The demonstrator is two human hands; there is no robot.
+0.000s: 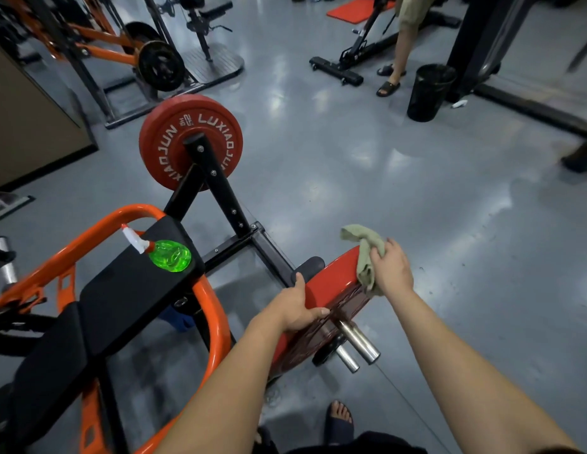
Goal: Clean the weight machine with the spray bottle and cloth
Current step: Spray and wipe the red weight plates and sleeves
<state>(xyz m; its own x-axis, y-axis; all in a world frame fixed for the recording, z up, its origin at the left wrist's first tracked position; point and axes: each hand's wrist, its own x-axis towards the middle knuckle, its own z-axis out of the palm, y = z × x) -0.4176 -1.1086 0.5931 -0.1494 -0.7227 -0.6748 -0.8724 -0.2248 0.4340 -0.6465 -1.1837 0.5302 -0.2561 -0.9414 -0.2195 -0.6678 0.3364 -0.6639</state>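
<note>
The weight machine has an orange frame (217,322), black pads and a black base bar (272,253). A near red weight plate (334,283) sits on a chrome peg (359,342). My left hand (298,306) grips that plate's rim, thumb over its near face. My right hand (392,270) holds a green cloth (364,253) against the plate's upper edge. A green spray bottle (169,255) with a white and red nozzle lies on the black pad (131,283), left of both hands. A second red plate (190,142) marked LUXIAOJUN hangs on the far side.
A black mesh bin (429,91) stands on the grey floor at the upper right. Beside it are a person's legs in black sandals (388,88) and a black machine base (338,72). More orange machines stand at the upper left. My foot (339,421) is below.
</note>
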